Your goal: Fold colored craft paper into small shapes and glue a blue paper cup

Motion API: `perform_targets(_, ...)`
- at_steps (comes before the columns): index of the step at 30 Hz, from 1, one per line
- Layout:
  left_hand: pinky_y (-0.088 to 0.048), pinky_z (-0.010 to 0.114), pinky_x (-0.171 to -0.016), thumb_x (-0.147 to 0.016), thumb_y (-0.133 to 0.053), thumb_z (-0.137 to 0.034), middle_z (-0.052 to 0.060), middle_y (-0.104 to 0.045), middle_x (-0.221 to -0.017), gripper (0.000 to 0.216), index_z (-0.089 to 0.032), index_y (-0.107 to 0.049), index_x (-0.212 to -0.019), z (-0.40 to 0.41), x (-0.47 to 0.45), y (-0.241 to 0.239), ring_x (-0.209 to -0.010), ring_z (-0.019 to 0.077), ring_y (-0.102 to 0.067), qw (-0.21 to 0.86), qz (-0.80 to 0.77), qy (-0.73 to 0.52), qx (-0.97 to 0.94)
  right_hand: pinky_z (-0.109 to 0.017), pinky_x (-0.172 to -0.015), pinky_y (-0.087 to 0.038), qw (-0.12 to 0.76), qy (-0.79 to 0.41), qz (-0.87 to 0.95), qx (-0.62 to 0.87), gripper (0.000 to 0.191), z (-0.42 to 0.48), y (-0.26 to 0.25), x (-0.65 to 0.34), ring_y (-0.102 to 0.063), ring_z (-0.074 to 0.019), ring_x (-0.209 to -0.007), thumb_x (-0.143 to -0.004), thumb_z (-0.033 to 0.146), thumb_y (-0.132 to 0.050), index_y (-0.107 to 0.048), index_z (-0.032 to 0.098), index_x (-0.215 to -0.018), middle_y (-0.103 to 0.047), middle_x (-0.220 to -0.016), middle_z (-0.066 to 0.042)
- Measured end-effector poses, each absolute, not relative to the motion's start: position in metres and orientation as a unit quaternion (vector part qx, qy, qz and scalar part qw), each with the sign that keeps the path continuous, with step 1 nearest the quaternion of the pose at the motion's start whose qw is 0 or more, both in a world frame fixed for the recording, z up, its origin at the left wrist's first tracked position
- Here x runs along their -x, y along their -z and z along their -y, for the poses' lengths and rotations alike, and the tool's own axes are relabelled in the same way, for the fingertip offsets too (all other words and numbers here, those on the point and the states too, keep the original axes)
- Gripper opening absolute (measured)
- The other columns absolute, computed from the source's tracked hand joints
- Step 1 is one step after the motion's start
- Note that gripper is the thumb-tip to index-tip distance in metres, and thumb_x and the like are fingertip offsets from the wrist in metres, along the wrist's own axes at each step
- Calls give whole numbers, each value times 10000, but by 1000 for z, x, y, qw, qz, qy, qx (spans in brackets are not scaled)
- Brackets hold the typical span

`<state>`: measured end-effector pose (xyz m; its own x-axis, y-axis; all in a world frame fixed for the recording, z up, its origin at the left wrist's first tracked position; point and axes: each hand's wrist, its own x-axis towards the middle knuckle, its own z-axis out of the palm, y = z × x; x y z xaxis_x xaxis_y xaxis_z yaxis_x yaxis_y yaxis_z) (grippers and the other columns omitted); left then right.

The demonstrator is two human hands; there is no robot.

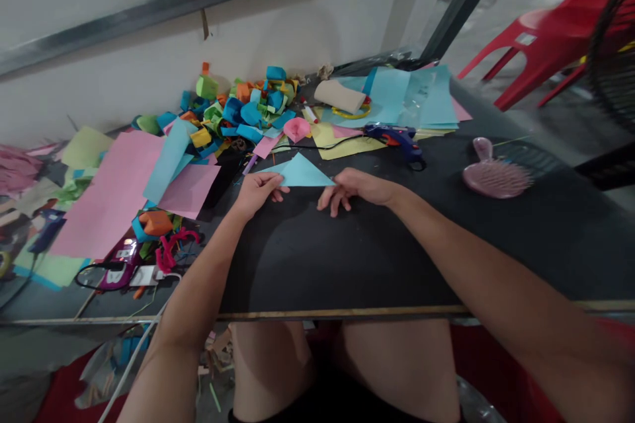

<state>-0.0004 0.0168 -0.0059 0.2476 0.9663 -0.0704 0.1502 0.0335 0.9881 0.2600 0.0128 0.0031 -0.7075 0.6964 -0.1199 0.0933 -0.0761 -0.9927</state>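
Observation:
A light blue paper folded into a triangle (300, 172) lies on the black table (347, 258). My left hand (258, 190) pinches its left corner between thumb and fingers. My right hand (353, 188) rests at the triangle's right corner, fingers curled down onto the table, touching the paper's tip. Both forearms reach in from the bottom of the view.
A heap of folded coloured paper pieces (243, 109) sits behind. Pink sheets (124, 192) lie left, blue sheets (397, 96) at the back right. A blue glue gun (399, 140), a pink hairbrush (493, 175) and red chairs (550, 33) are to the right.

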Motion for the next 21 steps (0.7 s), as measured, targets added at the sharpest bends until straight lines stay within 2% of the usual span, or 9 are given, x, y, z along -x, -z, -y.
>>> perform_targets(1,-476,176,-478,-807,-711,-419,97,-767,-785,325,-96,-709,-838,-16,1,4,-478,66,-605,552,-475,-366,-578,-219,-439,-397,226,-679,632,296,747,-13,-2,-258,-688,-151,-597,-733,836,-498,-732,128,-784,-764,-895,-149)
perform_targets(3,-472,171,-469,-784,-740,-420,94,-765,-763,325,-99,-713,-825,-13,3,2,-476,69,-612,582,-464,-331,-580,-215,-400,-344,230,-666,642,305,758,-12,-1,-254,-607,-111,-469,-713,864,-482,-696,137,-684,-732,-696,-107)
perform_targets(5,-468,165,-462,-775,-751,-430,91,-766,-756,327,-106,-718,-808,-11,2,1,-479,70,-619,595,-456,-305,-588,-212,-379,-292,216,-622,671,341,653,-12,-1,-250,-478,-71,-360,-709,791,-596,-600,163,-529,-611,-466,-33)
perform_targets(7,-466,162,-457,-766,-757,-449,90,-769,-760,344,-109,-723,-804,-9,1,1,-478,72,-623,600,-452,-289,-593,-211,-370,-254,190,-591,691,370,590,-11,-2,-249,-387,-53,-316,-703,678,-706,-496,188,-450,-475,-347,28)
perform_targets(11,-471,161,-453,-742,-771,-478,90,-773,-774,382,-106,-731,-817,-10,1,2,-476,73,-628,608,-445,-274,-598,-217,-366,-238,161,-593,705,354,625,-12,1,-252,-354,-55,-303,-692,709,-695,-441,206,-422,-421,-320,44)
perform_targets(14,-477,166,-450,-728,-785,-464,78,-770,-748,369,-118,-742,-850,-12,5,2,-466,76,-628,611,-446,-270,-596,-234,-376,-263,190,-604,695,340,764,-12,6,-249,-369,-70,-314,-721,909,-391,-480,209,-428,-428,-329,14)
perform_targets(16,-479,170,-447,-728,-788,-451,76,-768,-737,351,-125,-746,-854,-11,7,2,-463,79,-630,613,-447,-269,-593,-251,-385,-260,228,-590,689,355,854,-10,7,-242,-380,-84,-344,-682,978,-187,-489,213,-453,-438,-360,-1)
perform_targets(18,-482,172,-450,-737,-782,-441,75,-767,-736,330,-129,-746,-837,-11,7,2,-467,82,-634,617,-444,-268,-593,-263,-396,-223,261,-528,703,397,838,-7,5,-233,-339,-82,-377,-634,1007,-186,-398,223,-428,-382,-375,9)
perform_targets(21,-484,175,-456,-748,-775,-419,65,-763,-724,296,-135,-745,-829,-10,6,3,-473,83,-637,626,-429,-261,-597,-275,-429,-171,281,-430,724,460,793,-2,0,-222,-236,-72,-427,-658,990,-260,-216,235,-417,-222,-419,41)
